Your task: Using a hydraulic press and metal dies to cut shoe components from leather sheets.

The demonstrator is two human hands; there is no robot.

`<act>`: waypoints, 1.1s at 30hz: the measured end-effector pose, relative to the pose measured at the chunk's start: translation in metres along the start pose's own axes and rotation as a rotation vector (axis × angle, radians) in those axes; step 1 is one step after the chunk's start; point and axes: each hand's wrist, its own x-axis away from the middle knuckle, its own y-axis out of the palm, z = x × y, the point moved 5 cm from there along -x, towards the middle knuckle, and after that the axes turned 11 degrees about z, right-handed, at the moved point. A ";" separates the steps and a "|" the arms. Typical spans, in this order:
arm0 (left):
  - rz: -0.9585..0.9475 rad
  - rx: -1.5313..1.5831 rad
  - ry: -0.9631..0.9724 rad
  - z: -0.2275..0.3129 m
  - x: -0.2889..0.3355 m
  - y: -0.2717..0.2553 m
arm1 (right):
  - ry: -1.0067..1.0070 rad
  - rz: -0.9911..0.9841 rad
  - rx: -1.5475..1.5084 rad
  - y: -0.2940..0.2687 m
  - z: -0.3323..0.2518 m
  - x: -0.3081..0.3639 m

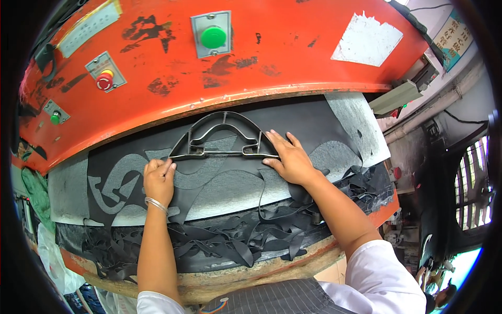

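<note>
A half-moon steel cutting die (225, 153) with inner curved blades lies on a black sheet material (293, 118) under the front of the red press. My left hand (158, 180) has its fingers curled and pinches the die's left tip. At the other end, my right hand (290, 159) grips the right tip, thumb on the near side and fingers along the outer curve. Cut-out shapes in the sheet expose the grey board (361, 123) below it. Part of the left fingertips is hidden.
The red press head (293, 52) spans the far side, with a large green button (213, 37), a red stop button (104, 80) and a smaller green button (55, 118). Black offcut strips (230, 243) heap along the near edge. A plastic bag (55, 261) hangs at left.
</note>
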 end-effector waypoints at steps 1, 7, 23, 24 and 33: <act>0.002 -0.004 -0.003 0.000 -0.001 -0.001 | 0.011 0.000 -0.005 0.000 0.000 -0.001; -0.007 -0.007 0.004 0.002 -0.004 -0.001 | -0.005 0.035 -0.033 -0.004 0.002 -0.004; -0.089 0.088 -0.031 -0.013 0.004 -0.006 | 0.011 0.088 0.032 -0.004 -0.005 0.007; -0.109 0.311 -0.250 -0.027 0.007 -0.011 | 0.021 0.155 0.074 -0.009 -0.009 0.010; 0.876 0.115 -0.087 -0.055 -0.071 -0.203 | 0.022 0.658 -0.437 -0.100 -0.105 -0.038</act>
